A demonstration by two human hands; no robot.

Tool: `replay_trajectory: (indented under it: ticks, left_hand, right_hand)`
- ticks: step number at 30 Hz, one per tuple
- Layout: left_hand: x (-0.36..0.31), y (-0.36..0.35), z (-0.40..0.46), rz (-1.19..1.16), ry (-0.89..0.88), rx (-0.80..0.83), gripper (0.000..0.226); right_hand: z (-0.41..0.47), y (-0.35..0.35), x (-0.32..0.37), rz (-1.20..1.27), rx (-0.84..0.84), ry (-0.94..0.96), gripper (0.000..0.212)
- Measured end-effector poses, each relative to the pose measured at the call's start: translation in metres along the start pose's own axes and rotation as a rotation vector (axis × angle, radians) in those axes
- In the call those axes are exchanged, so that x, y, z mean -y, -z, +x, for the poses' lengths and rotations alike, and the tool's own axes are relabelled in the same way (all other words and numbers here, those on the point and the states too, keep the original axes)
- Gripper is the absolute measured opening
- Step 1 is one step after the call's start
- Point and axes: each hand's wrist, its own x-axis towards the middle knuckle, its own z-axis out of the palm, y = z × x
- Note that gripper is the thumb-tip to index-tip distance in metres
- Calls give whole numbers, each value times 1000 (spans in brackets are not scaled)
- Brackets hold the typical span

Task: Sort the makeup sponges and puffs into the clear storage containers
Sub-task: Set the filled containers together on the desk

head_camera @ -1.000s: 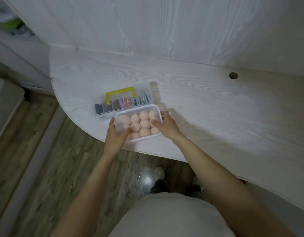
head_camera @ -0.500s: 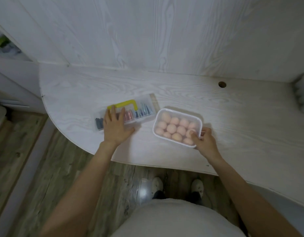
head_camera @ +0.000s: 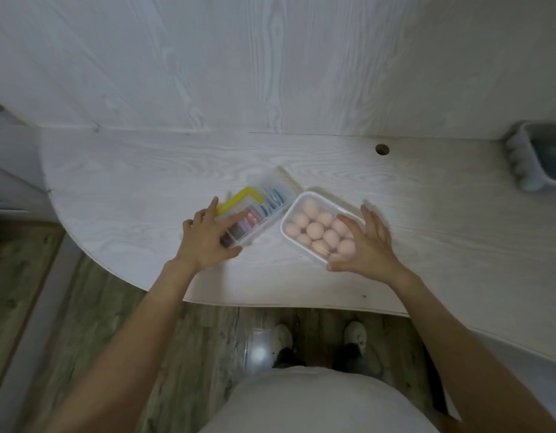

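Pale wood-grain covers both the desk [head_camera: 395, 214] and the wall panel [head_camera: 270, 57] rising behind it, and the desk's near edge curves away to the left above a wood-look floor [head_camera: 83, 307].

Under the right hand [head_camera: 365, 245] sits a clear box [head_camera: 294, 210] with rounded corners, filled with pink egg-shaped sponges [head_camera: 315, 230] packed in rows. That hand is spread wide, fingers apart, over the box's near right corner; the thumb lies by the near edge and the fingers reach past the right side. Whether the palm touches the box or hovers just above it cannot be told.

Just left of this box, and touching or nearly touching it at the far corner, lies a long clear case [head_camera: 264, 210] with a yellow handle [head_camera: 239, 200] on its lid. Flat puffs [head_camera: 255, 215] in purple, pink and blue stand on edge in a row inside. The left hand [head_camera: 205, 239] is clamped on the near end of the case, thumb on the near side and fingers curled over the top by the handle. The case lies at a slant, its far end angled away to the right.

Farther out, past the right hand toward the wall, a small round hole [head_camera: 382, 149] pierces the desk. At the far right edge stands a grey tray [head_camera: 526, 157], partly cut off and blurred. Below the desk, two shoes [head_camera: 359, 334] show on the floor.
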Motion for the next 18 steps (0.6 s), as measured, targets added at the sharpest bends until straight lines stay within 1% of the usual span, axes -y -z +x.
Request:
replay_trajectory:
  ticks: [2,3,6,8,10,11,14,15,16,18]
  left_hand:
    - [-13,2,1,-37,33,29,87]
    - [-24,3,3,-66,48,23,90]
    - [-60,-1,9,-201,113,-36,90]
    - [-89,-6,16,-311,147,-76,87]
    - [-124,-9,27,-410,169,-89,83]
    - [-143,-12,34,-424,168,-94,81]
    - [-203,-18,60,-397,101,-97,76]
    - [-220,-19,67,-382,70,-95,75]
    - [-245,-22,81,-370,46,-95,75]
    - [-273,-24,97,-360,19,-79,75]
  right_hand:
    - [0,-6,3,-48,23,-12,120]
    - [-2,-8,4,-39,0,-17,119]
    - [-13,-6,-2,22,-122,-12,109]
    - [-22,0,-21,62,-209,-53,103]
    - [-31,13,-55,108,-305,-150,100]
    - [-34,22,-75,119,-351,-214,99]
    - [-35,55,-141,170,-434,-483,92]
    - [-33,65,-160,162,-465,-543,90]
    - [-30,80,-184,146,-492,-589,88]
    - [-18,98,-206,107,-535,-639,86]
